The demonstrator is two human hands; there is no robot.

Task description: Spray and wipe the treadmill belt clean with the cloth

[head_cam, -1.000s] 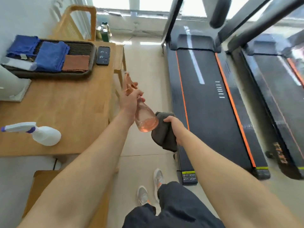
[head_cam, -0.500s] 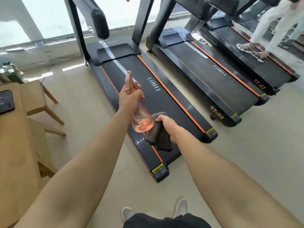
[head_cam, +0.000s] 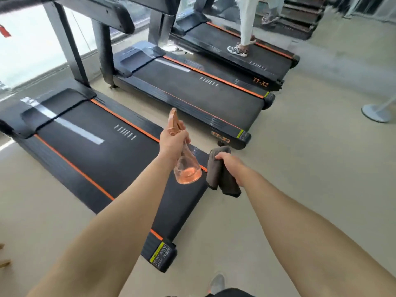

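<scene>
Since half a second back the view has swung further right: the treadmill belt point(head_cam: 96, 151) now runs diagonally across the left of the frame, the wooden counter has slipped out of sight, and both hands sit over the belt's rear end.

From the head camera, the left hand point(head_cam: 171, 142) grips the neck of the spray bottle point(head_cam: 187, 170). Its nozzle points up and away, and its clear body of pinkish liquid hangs over the belt. Just beside it, and apart as far as I can tell, the right hand point(head_cam: 227, 161) is clenched round the dark cloth point(head_cam: 222, 181), which dangles at the belt's right edge. A second treadmill point(head_cam: 192, 93) stands beyond, and a person point(head_cam: 242, 46) walks on the farthest one.

The belt looks dry, so spraying seems to be the step in hand. To do it well, tip the nozzle down at the belt and mist evenly along its length rather than pooling in one spot. Keep the cloth clear of the spray, then wipe.
</scene>
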